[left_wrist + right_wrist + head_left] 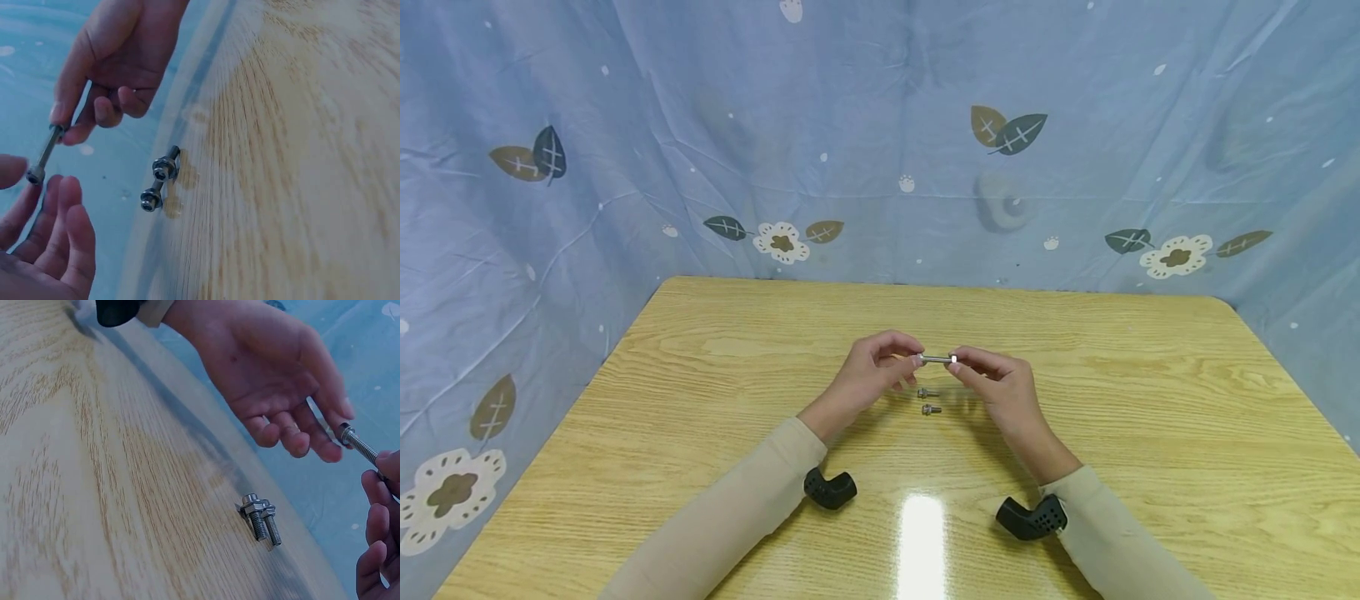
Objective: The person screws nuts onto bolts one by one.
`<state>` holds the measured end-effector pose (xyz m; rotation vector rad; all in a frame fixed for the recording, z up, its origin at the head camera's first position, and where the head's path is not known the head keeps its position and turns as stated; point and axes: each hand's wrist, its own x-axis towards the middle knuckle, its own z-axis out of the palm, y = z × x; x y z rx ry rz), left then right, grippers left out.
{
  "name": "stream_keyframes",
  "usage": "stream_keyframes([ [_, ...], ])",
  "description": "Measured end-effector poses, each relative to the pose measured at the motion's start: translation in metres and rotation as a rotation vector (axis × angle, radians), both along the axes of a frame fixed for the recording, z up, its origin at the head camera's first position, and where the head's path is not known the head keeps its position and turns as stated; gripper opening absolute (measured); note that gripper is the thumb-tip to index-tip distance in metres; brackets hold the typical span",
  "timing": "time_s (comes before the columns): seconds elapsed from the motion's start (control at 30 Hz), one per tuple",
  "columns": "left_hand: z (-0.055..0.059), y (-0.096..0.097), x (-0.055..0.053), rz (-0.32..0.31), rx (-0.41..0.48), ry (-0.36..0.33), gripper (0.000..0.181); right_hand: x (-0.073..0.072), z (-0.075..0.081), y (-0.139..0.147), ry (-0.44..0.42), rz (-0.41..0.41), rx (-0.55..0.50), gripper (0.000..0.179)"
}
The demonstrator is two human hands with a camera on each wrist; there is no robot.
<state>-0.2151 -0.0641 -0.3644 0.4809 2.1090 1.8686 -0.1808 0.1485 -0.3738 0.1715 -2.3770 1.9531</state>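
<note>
A metal bolt (pixel 936 359) is held level above the table between the two hands. My left hand (pixel 880 367) pinches its left end, where a socket head (pixel 35 174) shows in the left wrist view. The right hand (pixel 1000 385) pinches the other end between thumb and finger, at a small nut-like piece (pixel 954 359). Threads run along the shank (pixel 364 447) in the right wrist view. Two more bolts, one farther (pixel 928 392) and one nearer (pixel 931 409), lie below the hands, each bearing a nut and what looks like a washer.
The wood-grain table (pixel 737 333) has rounded far corners. A blue patterned curtain (pixel 865 150) hangs behind it and at the sides. Black curved devices sit at the left wrist (pixel 830 489) and right wrist (pixel 1032 517). A bright reflection lies near the front.
</note>
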Motion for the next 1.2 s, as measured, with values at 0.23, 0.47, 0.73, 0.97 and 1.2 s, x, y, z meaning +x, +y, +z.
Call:
stream_keyframes([
  [0.23, 0.0011, -0.0001, 0.0007, 0.018, -0.014, -0.004, 0.021, 0.0008, 0.0009, -0.0008, 0.004, -0.004, -0.011, 0.034],
  [0.47, 0.0001, 0.0001, 0.0009, 0.027, 0.013, 0.019, 0.020, 0.0002, -0.0005, 0.0001, 0.022, -0.002, 0.041, 0.029],
  [0.73, 0.0009, -0.0001, 0.0011, 0.028, 0.010, 0.033, 0.017, -0.0005, -0.0012, 0.0015, 0.004, 0.032, 0.016, 0.029],
  [0.97, 0.0023, -0.0010, 0.0016, 0.016, 0.002, 0.042, 0.019, -0.0008, -0.0009, 0.0024, 0.008, 0.043, 0.022, 0.026],
  [1.2, 0.0010, -0.0008, 0.0020, 0.018, -0.019, 0.026, 0.022, -0.0001, 0.0015, 0.0015, 0.005, 0.007, 0.048, 0.029],
])
